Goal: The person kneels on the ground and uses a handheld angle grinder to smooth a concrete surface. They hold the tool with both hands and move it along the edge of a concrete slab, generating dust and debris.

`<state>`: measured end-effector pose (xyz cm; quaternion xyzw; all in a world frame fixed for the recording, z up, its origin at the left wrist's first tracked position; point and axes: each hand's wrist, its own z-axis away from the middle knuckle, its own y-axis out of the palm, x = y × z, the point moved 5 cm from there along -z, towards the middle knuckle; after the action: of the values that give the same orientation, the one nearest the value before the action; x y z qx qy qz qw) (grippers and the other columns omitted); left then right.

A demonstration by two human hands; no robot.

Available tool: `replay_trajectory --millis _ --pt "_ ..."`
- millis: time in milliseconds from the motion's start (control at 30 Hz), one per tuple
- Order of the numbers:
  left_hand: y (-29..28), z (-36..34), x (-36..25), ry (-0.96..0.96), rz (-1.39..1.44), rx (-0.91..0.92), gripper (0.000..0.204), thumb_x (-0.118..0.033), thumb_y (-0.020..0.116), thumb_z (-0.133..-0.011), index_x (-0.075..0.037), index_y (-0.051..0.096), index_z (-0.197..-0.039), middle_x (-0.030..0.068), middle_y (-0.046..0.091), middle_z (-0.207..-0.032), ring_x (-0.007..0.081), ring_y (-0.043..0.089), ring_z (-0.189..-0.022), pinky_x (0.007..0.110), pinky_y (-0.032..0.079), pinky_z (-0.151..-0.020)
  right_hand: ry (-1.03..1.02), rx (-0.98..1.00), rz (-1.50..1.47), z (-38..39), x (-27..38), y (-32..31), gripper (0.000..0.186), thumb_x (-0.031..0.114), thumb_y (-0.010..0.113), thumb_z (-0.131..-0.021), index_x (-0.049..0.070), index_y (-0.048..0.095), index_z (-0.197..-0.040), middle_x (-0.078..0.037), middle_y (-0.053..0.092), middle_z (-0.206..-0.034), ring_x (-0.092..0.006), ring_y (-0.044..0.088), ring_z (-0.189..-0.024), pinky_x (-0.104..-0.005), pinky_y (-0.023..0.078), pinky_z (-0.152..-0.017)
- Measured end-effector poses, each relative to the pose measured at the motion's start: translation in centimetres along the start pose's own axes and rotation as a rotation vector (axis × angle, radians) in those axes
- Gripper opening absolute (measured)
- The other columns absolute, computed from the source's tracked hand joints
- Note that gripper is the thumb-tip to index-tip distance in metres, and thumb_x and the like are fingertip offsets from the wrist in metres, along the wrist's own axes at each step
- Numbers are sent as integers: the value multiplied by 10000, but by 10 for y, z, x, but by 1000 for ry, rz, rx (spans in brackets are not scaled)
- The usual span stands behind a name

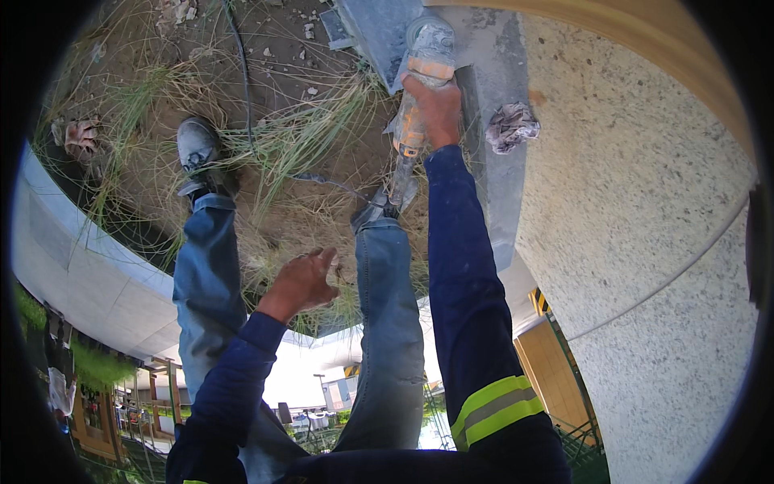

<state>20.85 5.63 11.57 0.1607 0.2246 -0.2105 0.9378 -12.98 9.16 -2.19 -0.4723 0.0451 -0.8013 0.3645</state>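
Observation:
My right hand [435,109] grips a dusty orange-and-grey angle grinder [407,133] near its head, which lies against the grey stone or concrete edge [371,32] at the top. The tool's narrow rear end points down toward my right shoe, with its cord [330,181] running off left across the dirt. My left hand [302,282] is empty, fingers apart and partly curled, above the dry ground between my legs. A crumpled pale purple cloth or wad [512,127] sits on the grey strip right of the grinder.
Grass clumps [314,137], rubble and a dark cable [242,64] lie on the soil [266,89]. My shoe [199,149] stands left. A speckled stone surface [629,242] with a thin cable curves along the right. A pale curb [97,258] borders the soil at lower left, with railings beyond.

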Motion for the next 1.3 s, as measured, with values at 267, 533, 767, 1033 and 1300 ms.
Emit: replay_trajectory --millis 267,533,767,1033,1300 --pt "0 -1 5 2 -31 -49 686 -318 787 -834 -77 520 -1419 214 654 -1349 405 673 -1212 506 543 -1050 11 5 68 12 -15 -2 383 210 883 -814 -17 774 -1102 -84 773 -1006 -181 725 -870 -357 566 -781" --pt "-33 -11 26 114 558 -601 728 -350 896 -828 -49 541 -1388 205 663 -1297 355 696 -1117 432 556 -1008 222 62 -178 64 -4 27 417 270 876 -811 -14 770 -1097 -98 767 -968 -194 726 -784 -355 568 -715" --pt "-141 -64 2 253 512 -733 903 -301 958 -768 64 449 -1419 232 628 -1300 305 683 -1116 415 563 -978 298 12 -393 73 8 90 455 290 888 -785 -7 756 -1104 -102 771 -981 -177 728 -845 -343 569 -735" --pt "-187 -97 -6 230 582 -538 770 -175 935 -757 53 471 -1327 169 687 -1193 229 706 -1033 354 590 -888 201 -142 -531 49 32 106 413 308 838 -765 -6 767 -1024 -118 776 -928 -212 753 -817 -366 581 -739" --pt "-184 -91 -3 245 446 -703 715 -177 881 -764 51 476 -1307 133 711 -1086 178 709 -878 326 592 -767 283 -119 -461 53 22 113 484 382 865 -758 14 787 -1063 -124 793 -951 -216 767 -836 -362 595 -762"
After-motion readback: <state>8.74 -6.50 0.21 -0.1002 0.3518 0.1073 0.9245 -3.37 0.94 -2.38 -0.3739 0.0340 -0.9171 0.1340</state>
